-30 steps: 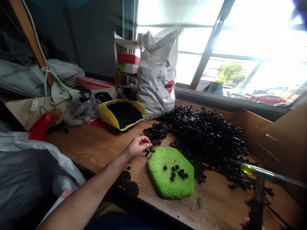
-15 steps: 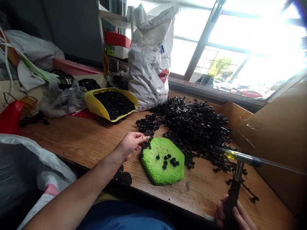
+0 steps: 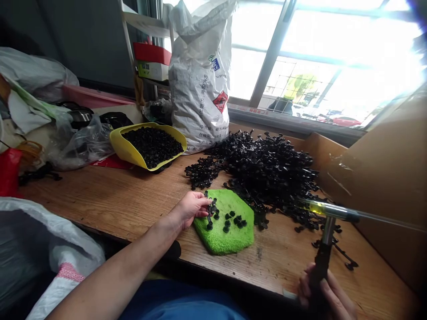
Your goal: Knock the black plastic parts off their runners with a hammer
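My left hand (image 3: 191,208) pinches a small branched black piece (image 3: 210,218) with round knobs on its ends, over the left side of a green fuzzy pad (image 3: 230,242). Several loose black knobs (image 3: 238,221) rest on the pad. At the lower right, my right hand (image 3: 328,293) is wrapped round the black handle of a T-shaped tool (image 3: 328,231). That tool has a metal stem and a metal head tube, with a yellow patch at its left end and a clear hose running off to the right. Its exact kind I cannot make out.
A large heap of black branched pieces (image 3: 267,171) lies behind the pad. Further left stands a yellow scoop (image 3: 125,153) full of black bits, beside a tall white sack (image 3: 200,93). Cardboard (image 3: 376,186) walls the right side; an open white bag (image 3: 76,249) hangs at the front left.
My left hand has moved slightly right and down, bringing the branched piece over the pad. The camera view has shifted a little; my right hand still grips the tool.
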The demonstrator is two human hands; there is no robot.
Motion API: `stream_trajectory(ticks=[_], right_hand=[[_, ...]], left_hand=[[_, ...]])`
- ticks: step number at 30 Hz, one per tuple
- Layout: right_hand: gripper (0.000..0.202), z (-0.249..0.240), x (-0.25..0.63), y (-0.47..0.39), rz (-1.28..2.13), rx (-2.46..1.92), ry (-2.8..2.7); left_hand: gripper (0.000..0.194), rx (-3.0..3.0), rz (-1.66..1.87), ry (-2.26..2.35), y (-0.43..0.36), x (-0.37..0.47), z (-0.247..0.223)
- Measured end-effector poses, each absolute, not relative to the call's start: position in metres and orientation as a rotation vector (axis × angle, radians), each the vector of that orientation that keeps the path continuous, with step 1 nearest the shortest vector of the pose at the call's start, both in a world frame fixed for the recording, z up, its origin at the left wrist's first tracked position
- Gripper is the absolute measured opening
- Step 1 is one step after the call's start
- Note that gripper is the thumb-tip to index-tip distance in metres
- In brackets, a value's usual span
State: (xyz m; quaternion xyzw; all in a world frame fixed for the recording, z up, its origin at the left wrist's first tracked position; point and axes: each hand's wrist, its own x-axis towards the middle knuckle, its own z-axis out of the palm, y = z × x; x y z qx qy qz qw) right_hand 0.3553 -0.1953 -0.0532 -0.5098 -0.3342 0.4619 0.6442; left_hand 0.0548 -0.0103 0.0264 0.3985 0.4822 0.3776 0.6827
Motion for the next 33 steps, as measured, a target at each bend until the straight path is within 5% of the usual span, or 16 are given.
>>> stream_trajectory(ticks=[33], right_hand=[[0.025,0.001,0.303,-0.177,0.680,-1.474,-1.536]], left_hand=[[0.018,0.926,0.856,1.130,-0.011,0.061,0.026]])
